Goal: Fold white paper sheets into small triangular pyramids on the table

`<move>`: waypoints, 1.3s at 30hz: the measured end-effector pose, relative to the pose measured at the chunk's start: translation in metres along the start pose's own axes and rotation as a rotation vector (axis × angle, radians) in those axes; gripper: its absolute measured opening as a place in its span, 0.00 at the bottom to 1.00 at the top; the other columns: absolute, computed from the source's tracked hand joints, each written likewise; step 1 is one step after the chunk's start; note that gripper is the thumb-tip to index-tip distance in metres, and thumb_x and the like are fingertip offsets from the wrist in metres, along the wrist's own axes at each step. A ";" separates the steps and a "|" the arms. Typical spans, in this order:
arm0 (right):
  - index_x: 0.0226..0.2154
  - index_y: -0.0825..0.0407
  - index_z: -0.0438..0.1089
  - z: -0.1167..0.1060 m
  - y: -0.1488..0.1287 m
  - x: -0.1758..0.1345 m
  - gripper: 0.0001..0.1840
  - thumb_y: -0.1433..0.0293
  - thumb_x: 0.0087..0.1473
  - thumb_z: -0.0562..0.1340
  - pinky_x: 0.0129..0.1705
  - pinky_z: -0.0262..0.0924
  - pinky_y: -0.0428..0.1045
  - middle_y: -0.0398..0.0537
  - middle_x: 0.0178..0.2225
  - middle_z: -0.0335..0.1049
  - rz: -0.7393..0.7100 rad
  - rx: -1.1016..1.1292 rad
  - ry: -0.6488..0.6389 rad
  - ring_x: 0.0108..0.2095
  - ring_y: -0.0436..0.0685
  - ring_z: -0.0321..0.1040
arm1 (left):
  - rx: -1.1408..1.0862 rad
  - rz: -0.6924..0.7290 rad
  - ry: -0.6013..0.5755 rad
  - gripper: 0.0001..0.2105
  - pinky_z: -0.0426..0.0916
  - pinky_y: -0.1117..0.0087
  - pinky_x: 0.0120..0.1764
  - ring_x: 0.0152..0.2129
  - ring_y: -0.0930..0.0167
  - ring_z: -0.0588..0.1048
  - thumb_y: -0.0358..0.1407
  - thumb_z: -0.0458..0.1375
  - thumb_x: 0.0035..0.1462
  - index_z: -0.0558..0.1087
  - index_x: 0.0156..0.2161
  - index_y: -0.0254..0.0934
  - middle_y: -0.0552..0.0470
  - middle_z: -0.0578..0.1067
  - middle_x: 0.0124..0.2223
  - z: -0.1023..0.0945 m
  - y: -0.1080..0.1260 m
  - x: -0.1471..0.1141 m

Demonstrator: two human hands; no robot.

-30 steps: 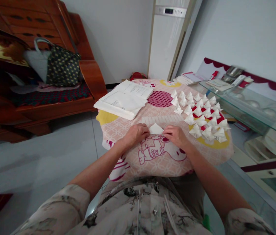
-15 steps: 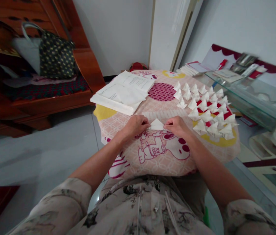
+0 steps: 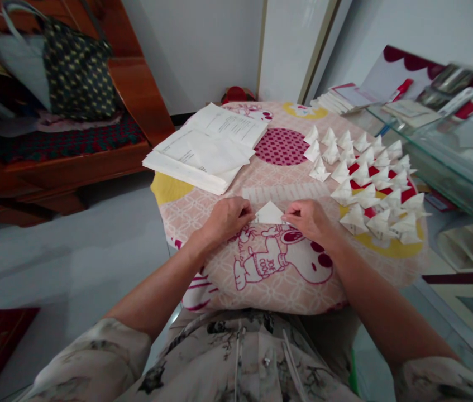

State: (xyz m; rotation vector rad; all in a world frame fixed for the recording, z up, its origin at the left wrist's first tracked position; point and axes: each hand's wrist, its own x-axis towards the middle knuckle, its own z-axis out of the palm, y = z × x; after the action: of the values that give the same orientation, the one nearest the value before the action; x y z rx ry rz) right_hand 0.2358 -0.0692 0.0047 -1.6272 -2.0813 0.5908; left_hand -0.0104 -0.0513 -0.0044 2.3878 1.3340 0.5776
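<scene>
Head view has dipped; left hand (image 3: 228, 218) and right hand (image 3: 308, 218) pinch one folded paper (image 3: 270, 213).

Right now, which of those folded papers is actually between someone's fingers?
The triangular folded paper, held at its two ends by the left hand and right hand. The other folded papers sit grouped over to the right, untouched.

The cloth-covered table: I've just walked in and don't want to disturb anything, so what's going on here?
A person is holding a small folded paper above the patterned cloth, the left hand pinching its left end and the right hand its right end. Its middle rises to a point between them. Many pointed white paper pieces stand in rows to the right, and an open book lies farther back on the left.
</scene>
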 end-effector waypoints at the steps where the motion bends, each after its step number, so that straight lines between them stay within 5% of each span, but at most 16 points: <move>1: 0.21 0.54 0.74 0.001 0.000 0.000 0.08 0.70 0.49 0.65 0.29 0.52 0.47 0.44 0.21 0.72 0.000 -0.008 0.002 0.23 0.51 0.63 | 0.000 -0.005 -0.004 0.05 0.64 0.71 0.34 0.30 0.71 0.73 0.34 0.60 0.56 0.77 0.32 0.35 0.50 0.78 0.32 0.000 0.000 0.000; 28: 0.20 0.54 0.73 0.002 -0.004 -0.002 0.08 0.72 0.49 0.66 0.31 0.52 0.48 0.46 0.22 0.72 0.024 -0.013 0.007 0.26 0.53 0.64 | -0.041 -0.008 -0.069 0.05 0.62 0.72 0.33 0.28 0.72 0.71 0.32 0.60 0.56 0.74 0.30 0.34 0.52 0.75 0.30 -0.003 0.000 0.001; 39: 0.20 0.53 0.74 0.004 -0.004 -0.002 0.08 0.72 0.49 0.66 0.31 0.52 0.48 0.45 0.22 0.72 0.014 -0.040 0.017 0.26 0.53 0.64 | -0.048 0.106 -0.044 0.04 0.66 0.69 0.37 0.31 0.70 0.71 0.30 0.57 0.59 0.71 0.33 0.34 0.49 0.74 0.33 -0.003 0.002 -0.002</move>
State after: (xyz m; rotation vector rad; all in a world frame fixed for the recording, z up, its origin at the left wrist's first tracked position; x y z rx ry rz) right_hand 0.2309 -0.0718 0.0033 -1.6640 -2.0837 0.5410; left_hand -0.0112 -0.0535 -0.0006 2.4297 1.1677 0.5757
